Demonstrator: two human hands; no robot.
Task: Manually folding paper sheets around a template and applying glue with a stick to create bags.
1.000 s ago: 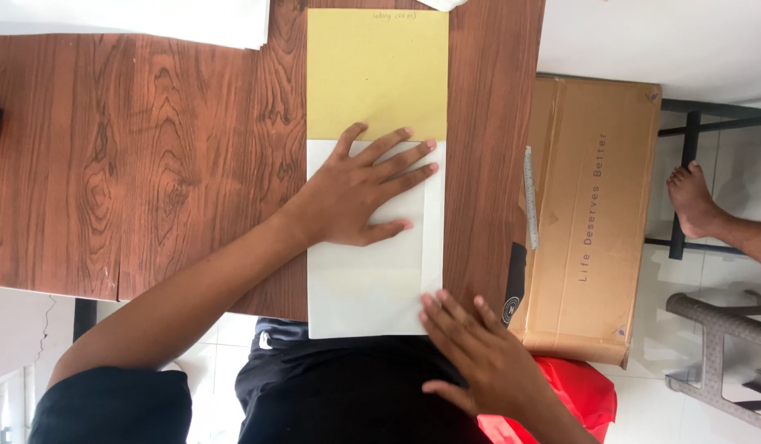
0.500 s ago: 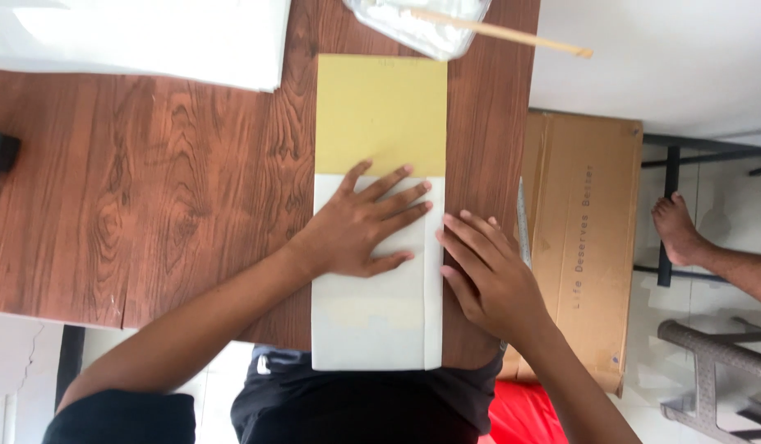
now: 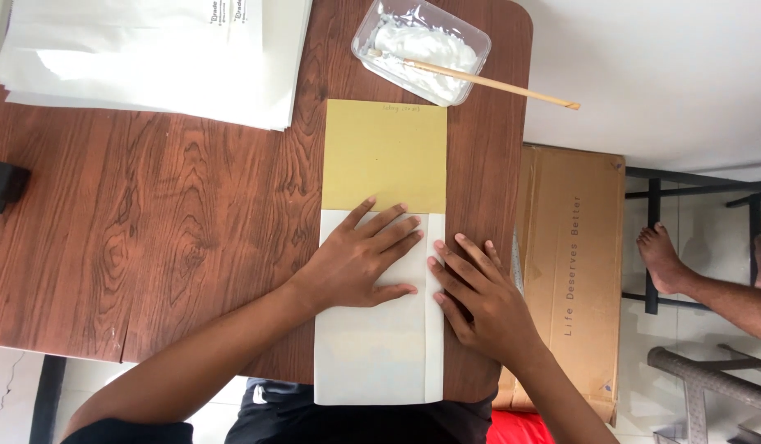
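Left hand: the left hand (image 3: pixel 360 263) lies flat and spread wide on the white folded sheet (image 3: pixel 372 345), fingers toward the yellow card (image 3: pixel 385 156), gripping nothing.
Right hand: the right hand (image 3: pixel 479 300), which a second ago hung off the near edge, now rests open, fingertips (image 3: pixel 436 265) on the sheet's folded right strip, beside the left hand.
Sheet: it covers the near end of the yellow card on the wooden surface (image 3: pixel 150 214), its near edge overhanging.
What changed: with both palms down, the work looks, by my judgement, to have moved from holding to pressing the fold.
Beyond the card: a clear tub of white paste (image 3: pixel 417 49) with a stick (image 3: pixel 487 80); to its left, a stack of white sheets (image 3: pixel 150 57).
Right of the card: a cardboard box (image 3: pixel 574 271) off the surface, and another person's bare foot (image 3: pixel 660 255).
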